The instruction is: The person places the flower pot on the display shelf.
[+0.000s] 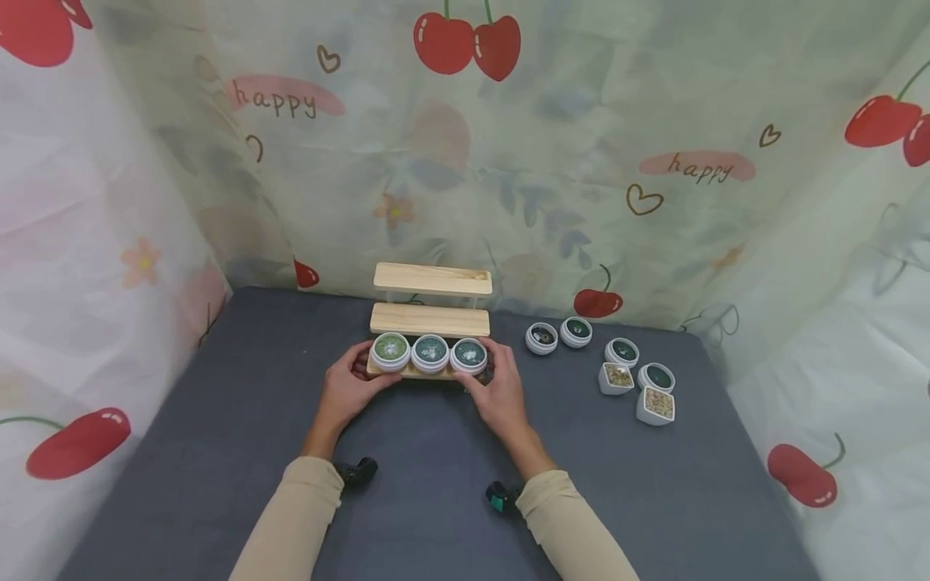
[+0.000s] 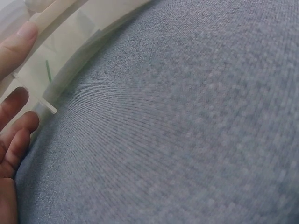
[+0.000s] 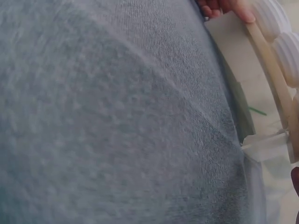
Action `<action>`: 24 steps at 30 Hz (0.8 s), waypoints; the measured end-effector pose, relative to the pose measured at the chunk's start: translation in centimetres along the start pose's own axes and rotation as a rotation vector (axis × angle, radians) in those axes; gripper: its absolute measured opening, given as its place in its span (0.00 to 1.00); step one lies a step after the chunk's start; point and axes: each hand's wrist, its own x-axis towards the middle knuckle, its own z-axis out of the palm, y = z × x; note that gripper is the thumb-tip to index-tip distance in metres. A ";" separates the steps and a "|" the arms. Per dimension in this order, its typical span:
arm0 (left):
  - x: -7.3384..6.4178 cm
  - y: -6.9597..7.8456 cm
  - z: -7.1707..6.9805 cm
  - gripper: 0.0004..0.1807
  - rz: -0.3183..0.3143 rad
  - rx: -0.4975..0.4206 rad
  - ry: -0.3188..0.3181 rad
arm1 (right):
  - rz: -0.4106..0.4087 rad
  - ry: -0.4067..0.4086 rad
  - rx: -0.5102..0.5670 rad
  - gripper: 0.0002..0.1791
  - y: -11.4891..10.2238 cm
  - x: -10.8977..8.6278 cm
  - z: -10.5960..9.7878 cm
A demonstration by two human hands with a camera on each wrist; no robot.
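Note:
A small tiered display stand stands at the back of the table, with a wooden top tier [image 1: 433, 278], a wooden middle tier [image 1: 429, 319] and a wooden bottom tier [image 1: 416, 373]. Three round white pots with green tops, a light green pot [image 1: 391, 351], a middle pot [image 1: 430, 353] and a right-hand pot [image 1: 468, 355], sit side by side on the bottom tier. My left hand [image 1: 350, 394] grips that tier's left end, thumb along the front. At its right end my right hand [image 1: 500, 390] holds it likewise. Clear supports [image 3: 266, 145] show under the board in the right wrist view.
Right of the stand are a dark-topped round pot [image 1: 541, 338], several green-topped round pots [image 1: 576, 332] and two square white pots of pale gravel, one [image 1: 616, 378] behind the other [image 1: 655, 406]. A printed curtain [image 1: 465, 161] hangs behind the grey table [image 1: 429, 500].

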 end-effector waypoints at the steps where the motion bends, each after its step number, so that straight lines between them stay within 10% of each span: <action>1: 0.0 0.0 0.0 0.45 0.000 0.001 0.002 | 0.010 0.000 0.000 0.42 0.0 0.0 0.1; 24: -0.1 -0.2 0.0 0.45 0.003 -0.001 -0.002 | 0.019 -0.022 0.126 0.38 1.2 0.5 -2.3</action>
